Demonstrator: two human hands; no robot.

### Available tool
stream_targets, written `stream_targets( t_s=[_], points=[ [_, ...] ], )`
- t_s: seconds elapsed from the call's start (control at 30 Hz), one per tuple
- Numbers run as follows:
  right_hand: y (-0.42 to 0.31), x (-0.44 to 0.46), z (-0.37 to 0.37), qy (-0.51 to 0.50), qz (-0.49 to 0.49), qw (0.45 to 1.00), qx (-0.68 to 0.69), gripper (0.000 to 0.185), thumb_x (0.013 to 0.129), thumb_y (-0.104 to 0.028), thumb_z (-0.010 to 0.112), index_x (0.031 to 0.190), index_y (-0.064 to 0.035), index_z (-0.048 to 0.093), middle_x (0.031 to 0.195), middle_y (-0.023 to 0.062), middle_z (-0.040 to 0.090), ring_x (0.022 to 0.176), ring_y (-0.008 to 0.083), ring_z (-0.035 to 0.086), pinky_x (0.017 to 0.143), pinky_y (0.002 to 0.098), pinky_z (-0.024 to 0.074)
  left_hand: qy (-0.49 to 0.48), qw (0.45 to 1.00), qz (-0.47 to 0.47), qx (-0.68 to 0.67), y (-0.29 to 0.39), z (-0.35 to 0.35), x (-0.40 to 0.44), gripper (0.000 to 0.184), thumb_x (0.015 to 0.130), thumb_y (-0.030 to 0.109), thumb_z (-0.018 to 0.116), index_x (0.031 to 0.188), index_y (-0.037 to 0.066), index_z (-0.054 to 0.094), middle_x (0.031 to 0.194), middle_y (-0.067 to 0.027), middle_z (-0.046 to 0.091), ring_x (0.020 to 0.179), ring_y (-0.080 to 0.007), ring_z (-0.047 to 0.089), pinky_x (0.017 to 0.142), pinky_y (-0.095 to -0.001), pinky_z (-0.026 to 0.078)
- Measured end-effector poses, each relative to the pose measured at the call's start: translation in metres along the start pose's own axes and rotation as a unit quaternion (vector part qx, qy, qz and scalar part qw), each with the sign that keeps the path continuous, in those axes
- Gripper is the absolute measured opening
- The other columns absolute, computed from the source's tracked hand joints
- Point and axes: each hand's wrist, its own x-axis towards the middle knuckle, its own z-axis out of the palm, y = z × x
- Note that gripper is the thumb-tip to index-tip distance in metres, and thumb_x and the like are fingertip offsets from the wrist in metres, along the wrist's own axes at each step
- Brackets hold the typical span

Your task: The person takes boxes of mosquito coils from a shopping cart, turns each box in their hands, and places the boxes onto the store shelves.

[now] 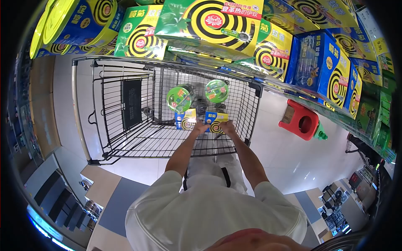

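Note:
Inside the shopping cart [138, 147], two mosquito coil boxes in blue and yellow sit side by side. My left hand [201, 127] and my right hand [228, 127] grip the right-hand mosquito coil box [215, 119] from its two sides, fingers closed on its edges. Just left of my left hand is the other mosquito coil box [185, 119], apart from the held one. Beyond the boxes stand two round containers with green lids, the left container [179, 99] and the right container [217, 91].
Along the far side runs a shelf display stacked with large mosquito coil packs [209, 23] and blue-yellow boxes [322, 69]. A red plastic stand [299, 120] with a green bottle tip [321, 134] is on the floor to the right. Shelving [58, 196] stands at left.

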Motion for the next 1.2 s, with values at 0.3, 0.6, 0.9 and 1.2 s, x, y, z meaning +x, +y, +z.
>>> stream_targets(
  t_s=[0.3,0.6,0.9,1.2],
  points=[
    [0.003,-0.002,-0.01,-0.081,0.025,0.989,0.12,0.084,0.081,-0.04,0.079,0.138,0.0126,0.046,0.12,0.0223,0.066,0.101,0.0251,0.067,0.084,0.0351,0.0549,-0.032,0.989,0.045,-0.135,0.046,-0.001,-0.036,0.079,0.066,0.043,0.087,0.127,-0.001,0.062,0.119,-0.0204,0.071,0.112,-0.0335,0.068,0.096,-0.0406,0.052],
    [0.006,0.001,-0.008,-0.121,-0.018,0.985,0.12,0.065,0.087,-0.038,0.071,0.134,0.0046,0.056,0.123,0.0159,0.068,0.112,0.0238,0.064,0.097,0.0356,0.0476,-0.058,0.99,-0.003,-0.131,0.046,-0.008,-0.04,0.083,0.068,0.042,0.082,0.133,-0.003,0.058,0.128,-0.0228,0.066,0.122,-0.0354,0.062,0.104,-0.0401,0.047],
    [-0.007,-0.028,-0.028,-0.148,-0.081,0.962,0.214,0.048,0.085,-0.026,0.069,0.125,0.0003,0.065,0.115,0.0131,0.073,0.107,0.0227,0.066,0.096,0.0339,0.0489,-0.054,0.992,-0.001,-0.111,0.048,-0.016,-0.059,0.071,0.076,0.037,0.075,0.136,0.0,0.06,0.129,-0.0223,0.066,0.123,-0.0349,0.059,0.106,-0.0415,0.043],
    [-0.023,-0.051,-0.055,-0.163,-0.02,0.976,0.142,0.046,0.085,-0.031,0.072,0.123,-0.0072,0.071,0.119,0.0102,0.073,0.11,0.0208,0.067,0.095,0.0337,0.05,-0.05,0.986,0.035,-0.158,0.058,-0.022,-0.093,0.066,0.076,0.037,0.073,0.13,0.0,0.065,0.125,-0.0168,0.069,0.119,-0.0279,0.061,0.103,-0.0361,0.044]
  ],
)
